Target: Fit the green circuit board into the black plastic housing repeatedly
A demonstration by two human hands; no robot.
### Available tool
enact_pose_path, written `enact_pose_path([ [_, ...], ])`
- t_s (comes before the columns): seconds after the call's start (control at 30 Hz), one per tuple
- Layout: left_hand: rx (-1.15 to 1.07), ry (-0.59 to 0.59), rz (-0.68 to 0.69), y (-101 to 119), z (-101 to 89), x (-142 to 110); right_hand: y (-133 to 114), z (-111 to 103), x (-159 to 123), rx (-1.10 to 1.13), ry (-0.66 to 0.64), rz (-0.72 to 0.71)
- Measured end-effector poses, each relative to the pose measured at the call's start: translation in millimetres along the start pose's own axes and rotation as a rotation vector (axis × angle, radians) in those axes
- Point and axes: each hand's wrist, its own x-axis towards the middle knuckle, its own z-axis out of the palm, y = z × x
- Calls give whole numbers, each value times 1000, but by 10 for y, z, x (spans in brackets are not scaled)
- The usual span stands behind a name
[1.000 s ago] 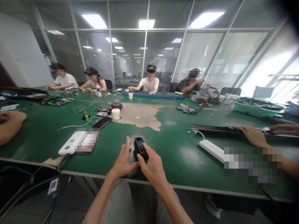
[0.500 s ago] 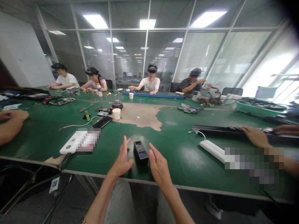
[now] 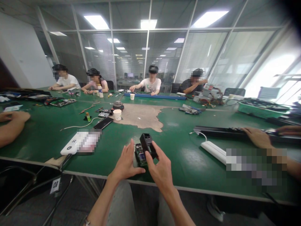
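My right hand (image 3: pixel 161 168) grips a black plastic housing (image 3: pixel 146 139) with cut-out openings, thumb and fingers at its lower end. It is lifted and tilted beside a green circuit board module (image 3: pixel 139 150) that carries a small bluish screen (image 3: pixel 142 156). The housing partly covers the module's right side. Just left of the module is my left hand (image 3: pixel 127 161), holding nothing, fingers stretched upward and thumb pointing right below the module. Whether the left fingers touch the module I cannot tell.
A black phone (image 3: pixel 103 123), a paper cup (image 3: pixel 117 114) and a white power bank (image 3: pixel 74 142) lie to the left. At right are a white power strip (image 3: pixel 213 152) and a co-worker's hand (image 3: pixel 257 137) on a black rail (image 3: pixel 218 131). Several people sit across the green table (image 3: pixel 183 141).
The black housing has come up off the module, exposing the green circuit board. My right hand now holds the housing, and my left hand has shifted slightly right.
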Motion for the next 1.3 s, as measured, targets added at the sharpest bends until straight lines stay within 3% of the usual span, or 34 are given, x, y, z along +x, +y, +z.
enact_pose_path([
  [0.17,-76,17,-45,30,-21,1,353,-161,-59,-127,60,89],
  [0.33,-107,9,-85,47,-28,3,658,-237,-216,-227,114,88],
  [0.67,-112,33,-43,57,-45,-11,862,-247,-343,-324,94,89],
  [0.87,-103,19,-31,36,-46,-7,579,-267,-233,-164,127,124],
  [1.07,-69,1,-4,-20,-18,-7,98,-90,-137,36,-15,-2],
  [1.3,-63,32,-9,-22,-7,-5,-11,172,-51,8,-63,-70],
])
